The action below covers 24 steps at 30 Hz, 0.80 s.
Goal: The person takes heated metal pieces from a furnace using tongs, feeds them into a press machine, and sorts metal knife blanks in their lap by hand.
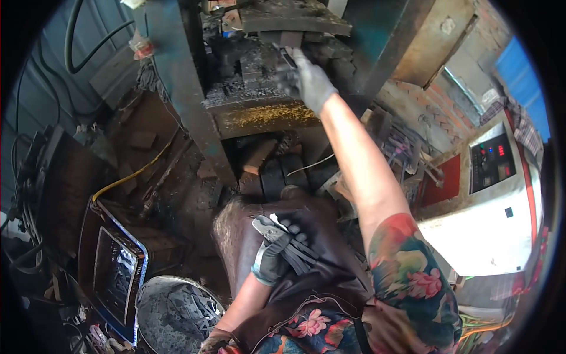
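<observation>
My left hand, in a dark-and-white glove, is closed over my lap around several long metal pieces. Their narrow ends are dark; one broad, pale grey end sticks out beyond the fingers. My gloved right hand reaches far forward between the posts of a heavy press. A slim dark metal piece shows at its fingertips, just under the upper block. The fingers look closed on it, though the piece is small and blurred. A brown apron covers my lap.
Steel posts flank the press bed, whose front beam has yellow flecks. To the right stands a white control cabinet with a lit panel. At lower left are a round bucket with dark pieces and a blue-edged frame. Bricks and cables lie about.
</observation>
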### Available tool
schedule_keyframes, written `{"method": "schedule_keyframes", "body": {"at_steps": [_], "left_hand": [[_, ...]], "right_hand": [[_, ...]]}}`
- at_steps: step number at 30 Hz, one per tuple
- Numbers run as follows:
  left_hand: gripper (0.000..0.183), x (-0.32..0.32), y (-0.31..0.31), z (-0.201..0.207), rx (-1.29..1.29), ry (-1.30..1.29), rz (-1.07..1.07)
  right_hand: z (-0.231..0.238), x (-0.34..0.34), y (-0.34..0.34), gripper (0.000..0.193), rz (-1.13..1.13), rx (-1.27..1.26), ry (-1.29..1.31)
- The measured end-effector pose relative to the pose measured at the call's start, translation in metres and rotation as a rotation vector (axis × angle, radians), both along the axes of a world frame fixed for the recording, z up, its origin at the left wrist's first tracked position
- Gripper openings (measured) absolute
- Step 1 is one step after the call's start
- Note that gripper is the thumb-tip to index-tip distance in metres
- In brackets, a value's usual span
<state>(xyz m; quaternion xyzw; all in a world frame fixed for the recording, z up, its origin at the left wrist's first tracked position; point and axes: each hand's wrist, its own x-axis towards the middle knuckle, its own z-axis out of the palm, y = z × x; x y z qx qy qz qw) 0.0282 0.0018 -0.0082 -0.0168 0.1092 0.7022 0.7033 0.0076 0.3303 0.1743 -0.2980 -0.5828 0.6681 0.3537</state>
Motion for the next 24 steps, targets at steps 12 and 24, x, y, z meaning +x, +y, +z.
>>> {"method": "schedule_keyframes", "body": {"at_steps": [12, 24], "left_hand": [[0.032, -0.005, -0.003, -0.011, -0.209, 0.127, -0.061], [0.034, 0.008, 0.002, 0.001, -0.063, 0.08, 0.004]], "right_hand": [[-0.008, -0.049, -0.218, 0.037, 0.503, 0.289, 0.374], [-0.185, 0.272, -0.034, 0.043, -0.784, -0.412, 0.23]]}}
